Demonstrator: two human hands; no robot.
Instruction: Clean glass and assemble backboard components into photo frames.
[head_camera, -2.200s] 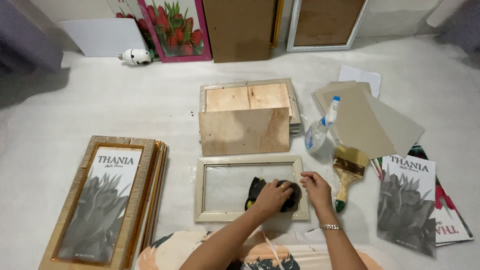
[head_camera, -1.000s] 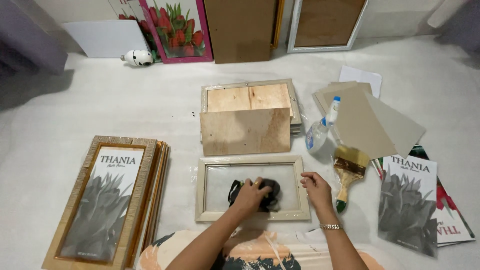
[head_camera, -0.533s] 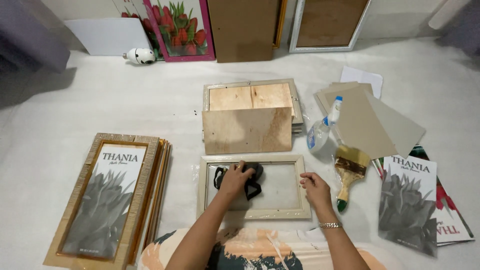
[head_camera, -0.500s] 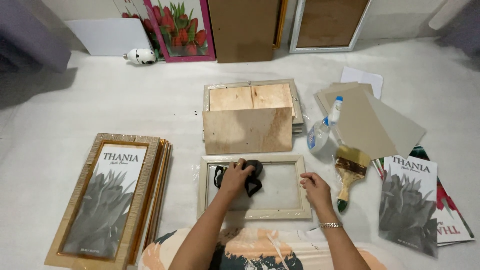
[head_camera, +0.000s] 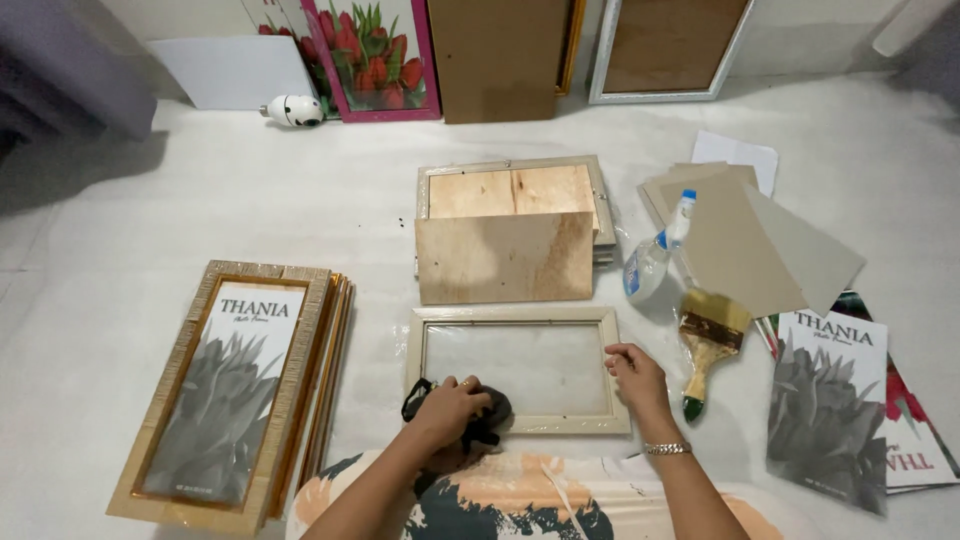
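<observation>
My left hand (head_camera: 447, 410) is closed over a black cloth (head_camera: 478, 422), pressing it onto the near left corner of the frame (head_camera: 516, 317). My right hand (head_camera: 634, 375) rests with loosely curled fingers on the frame's near right corner, gripping nothing. The frame is cream, lies flat on the white floor (head_camera: 200, 200) directly in front of me, and holds a clear glass pane (head_camera: 530, 365); its long axis runs left to right. Just beyond it a plywood board (head_camera: 505, 257) lies with the same orientation, overlapping the front of a stack of frames (head_camera: 512, 190) turned back side up. To the right of the frame, a brush (head_camera: 706, 340) points its green-tipped handle toward me, bristles away. A clear spray bottle (head_camera: 654, 258) with a blue and white head lies tilted just beyond the brush, beside several grey card sheets (head_camera: 760, 245). Right of the brush, rectangular prints (head_camera: 826, 400) with a grey plant picture under a white heading band lie stacked. At far left, a stack of gold frames (head_camera: 240, 385) carries the same kind of print, long axis running away from me. Against the far wall lean a pink-framed tulip picture (head_camera: 375, 55), a brown board (head_camera: 495, 55) and a white frame (head_camera: 670, 50)
</observation>
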